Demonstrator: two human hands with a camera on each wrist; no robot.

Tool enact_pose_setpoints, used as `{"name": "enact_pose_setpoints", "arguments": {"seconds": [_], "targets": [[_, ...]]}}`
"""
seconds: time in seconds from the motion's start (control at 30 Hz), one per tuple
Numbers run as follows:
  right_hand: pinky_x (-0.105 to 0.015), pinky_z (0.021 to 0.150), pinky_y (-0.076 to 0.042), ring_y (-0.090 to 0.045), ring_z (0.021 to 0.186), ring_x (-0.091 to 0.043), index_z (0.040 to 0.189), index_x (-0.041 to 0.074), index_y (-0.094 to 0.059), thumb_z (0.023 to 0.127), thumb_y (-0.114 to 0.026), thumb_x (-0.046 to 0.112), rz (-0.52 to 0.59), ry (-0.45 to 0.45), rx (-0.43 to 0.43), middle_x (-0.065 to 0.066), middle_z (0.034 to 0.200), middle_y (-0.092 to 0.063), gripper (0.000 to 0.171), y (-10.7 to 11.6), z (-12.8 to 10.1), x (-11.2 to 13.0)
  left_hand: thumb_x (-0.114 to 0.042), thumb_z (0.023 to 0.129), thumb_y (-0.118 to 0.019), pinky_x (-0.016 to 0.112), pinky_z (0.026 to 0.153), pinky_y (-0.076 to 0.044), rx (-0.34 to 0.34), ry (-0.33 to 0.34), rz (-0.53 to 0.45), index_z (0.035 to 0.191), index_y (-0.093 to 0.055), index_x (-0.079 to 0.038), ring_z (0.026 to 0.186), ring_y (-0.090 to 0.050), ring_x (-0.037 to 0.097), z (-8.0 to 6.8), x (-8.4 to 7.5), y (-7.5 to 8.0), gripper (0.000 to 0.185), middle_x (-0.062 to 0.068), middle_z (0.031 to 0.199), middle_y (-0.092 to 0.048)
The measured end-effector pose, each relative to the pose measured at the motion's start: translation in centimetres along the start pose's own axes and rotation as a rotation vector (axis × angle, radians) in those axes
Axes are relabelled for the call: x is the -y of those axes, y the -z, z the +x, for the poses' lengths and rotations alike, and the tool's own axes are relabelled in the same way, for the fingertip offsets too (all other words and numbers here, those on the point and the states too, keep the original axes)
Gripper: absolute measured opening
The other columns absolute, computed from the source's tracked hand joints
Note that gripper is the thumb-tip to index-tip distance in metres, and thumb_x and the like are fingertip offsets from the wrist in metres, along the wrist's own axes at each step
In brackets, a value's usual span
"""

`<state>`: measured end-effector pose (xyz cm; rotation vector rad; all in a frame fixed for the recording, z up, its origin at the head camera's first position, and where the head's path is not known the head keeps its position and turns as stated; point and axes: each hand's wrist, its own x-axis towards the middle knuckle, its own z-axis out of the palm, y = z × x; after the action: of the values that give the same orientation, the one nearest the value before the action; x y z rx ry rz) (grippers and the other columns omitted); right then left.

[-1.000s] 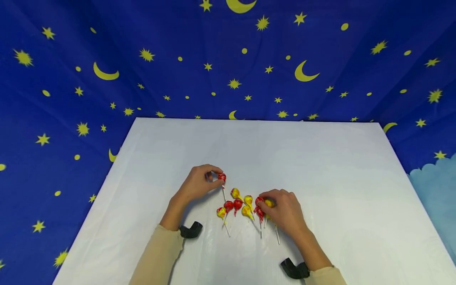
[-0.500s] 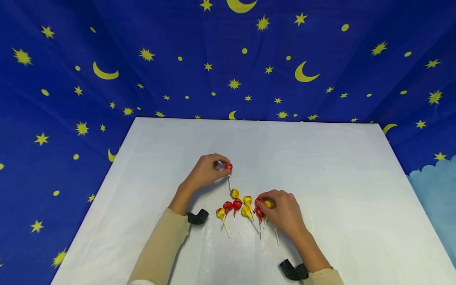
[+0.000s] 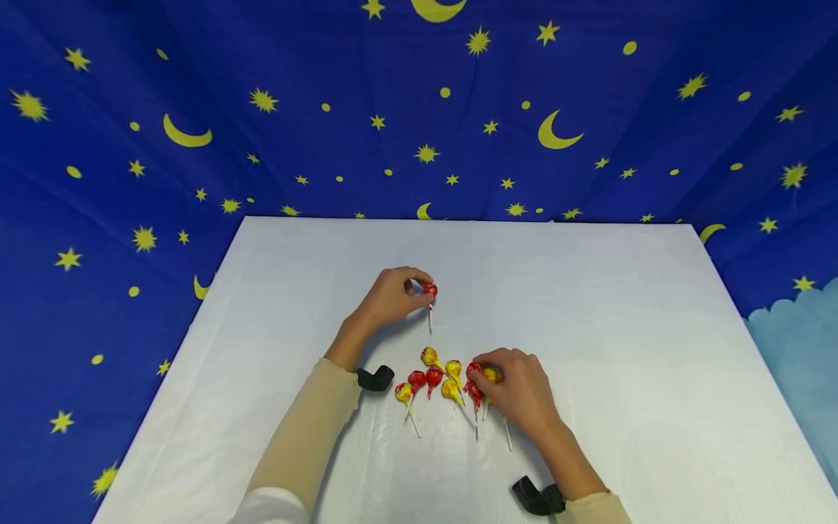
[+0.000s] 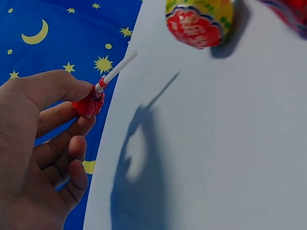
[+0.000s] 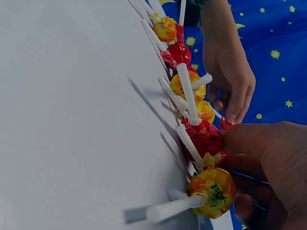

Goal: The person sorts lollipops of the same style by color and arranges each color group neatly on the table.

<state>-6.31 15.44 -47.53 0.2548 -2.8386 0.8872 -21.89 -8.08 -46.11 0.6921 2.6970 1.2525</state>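
Note:
My left hand (image 3: 393, 297) pinches a red lollipop (image 3: 430, 291) by its wrapped head, white stick pointing toward me, above the white table (image 3: 589, 306). The left wrist view shows thumb and forefinger on that red lollipop (image 4: 90, 103), stick (image 4: 117, 72) free. My right hand (image 3: 517, 389) grips two lollipops, one yellow (image 3: 493, 375) and one red (image 3: 475, 370), at the right end of a cluster. The right wrist view shows the yellow lollipop (image 5: 213, 190) and red lollipop (image 5: 204, 138) at my fingertips. Several more red and yellow lollipops (image 3: 432, 378) lie between my hands.
A blue cloth with yellow stars and moons (image 3: 419, 109) hangs behind and beside the table. Black wrist mounts (image 3: 374, 378) (image 3: 537, 498) sit on both forearms. A pale blue cloud shape (image 3: 795, 349) is at the right edge.
My left hand has carried the red lollipop up and away from the cluster, toward the table's far side. My right hand has stayed on its two lollipops.

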Motion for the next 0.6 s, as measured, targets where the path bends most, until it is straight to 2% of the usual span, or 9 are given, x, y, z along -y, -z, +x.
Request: {"name": "enact_pose_setpoints", "arguments": {"seconds": [0.3, 0.6], "targets": [[-0.037, 0.072, -0.041, -0.058, 0.078, -0.015, 0.089, 0.017, -0.077, 0.078, -0.081, 0.029, 0.003, 0.015, -0.02, 0.006, 0.085, -0.069, 0.017, -0.1, 0.0, 0.0, -0.027, 0.084, -0.074, 0.03, 0.053, -0.045, 0.014, 0.025, 0.0, 0.107, -0.072, -0.018, 0.066, -0.052, 0.014, 2.1, -0.4, 0.0, 0.025, -0.007, 0.094, -0.065], [-0.039, 0.077, -0.045, -0.058, 0.078, -0.013, 0.091, 0.02, -0.077, 0.079, -0.079, 0.031, 0.03, 0.003, -0.007, 0.008, 0.086, -0.069, 0.016, 0.0, -0.1, -0.1, -0.023, 0.085, -0.073, 0.03, 0.054, -0.045, 0.0, -0.001, -0.006, 0.108, -0.072, -0.015, 0.065, -0.052, 0.015, 3.5, -0.3, -0.6, 0.024, -0.005, 0.096, -0.066]]}}
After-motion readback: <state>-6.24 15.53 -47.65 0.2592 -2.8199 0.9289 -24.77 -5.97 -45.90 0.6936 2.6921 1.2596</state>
